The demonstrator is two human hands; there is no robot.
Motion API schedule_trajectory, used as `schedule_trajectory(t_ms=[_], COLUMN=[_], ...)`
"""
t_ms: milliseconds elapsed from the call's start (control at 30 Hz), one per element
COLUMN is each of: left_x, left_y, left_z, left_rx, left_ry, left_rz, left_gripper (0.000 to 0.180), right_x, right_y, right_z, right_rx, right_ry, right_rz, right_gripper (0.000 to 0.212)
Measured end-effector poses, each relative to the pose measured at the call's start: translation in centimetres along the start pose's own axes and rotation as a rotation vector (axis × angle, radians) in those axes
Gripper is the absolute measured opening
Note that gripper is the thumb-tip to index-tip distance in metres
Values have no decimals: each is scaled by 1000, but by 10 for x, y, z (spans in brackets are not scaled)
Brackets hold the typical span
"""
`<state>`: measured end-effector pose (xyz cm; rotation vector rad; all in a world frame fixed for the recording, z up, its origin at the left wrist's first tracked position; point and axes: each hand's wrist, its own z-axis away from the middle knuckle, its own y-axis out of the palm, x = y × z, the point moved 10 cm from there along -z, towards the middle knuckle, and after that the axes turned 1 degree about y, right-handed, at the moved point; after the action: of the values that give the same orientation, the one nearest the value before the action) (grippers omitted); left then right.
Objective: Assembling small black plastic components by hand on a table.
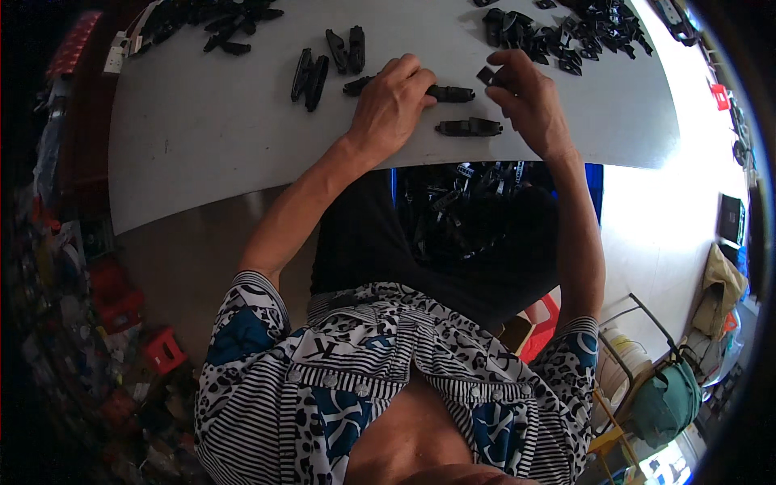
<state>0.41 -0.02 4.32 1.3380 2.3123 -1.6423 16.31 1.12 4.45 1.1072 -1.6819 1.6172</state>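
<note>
My left hand (390, 105) is closed over a long black part (451, 94) on the grey tabletop. One end of that part sticks out to the right of my fingers. Another black end (357, 86) shows left of the hand; I cannot tell whether it belongs to the same part. Just to the right, my right hand (533, 105) pinches a small black piece (487, 76) between thumb and fingers, above the table. A similar long black part (469, 128) lies nearer me, below the gap between my hands.
Left of my hands lie two pairs of long black parts (309, 79), (346, 50). Heaps of black pieces sit at the far left (226, 23) and far right (566, 36) of the table (218, 129). A blue crate (594, 186) of black parts stands under the near edge.
</note>
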Motion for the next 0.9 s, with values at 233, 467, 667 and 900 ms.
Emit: schedule_trajectory(t_ms=[233, 467, 667, 900], left_x=[-2, 1, 0, -3], left_y=[0, 2, 5, 4], left_z=[1, 2, -1, -4], left_rx=[-28, -42, -22, -37], left_ry=[59, 65, 98, 139], left_rz=[15, 26, 53, 117], left_gripper=[20, 21, 19, 18], right_x=[24, 38, 24, 34], right_y=[26, 29, 30, 46], right_z=[2, 9, 4, -2], right_rx=[135, 75, 110, 271], right_ry=[-337, -476, -414, -489], right_rz=[402, 538, 482, 297], right_gripper=[21, 19, 19, 19])
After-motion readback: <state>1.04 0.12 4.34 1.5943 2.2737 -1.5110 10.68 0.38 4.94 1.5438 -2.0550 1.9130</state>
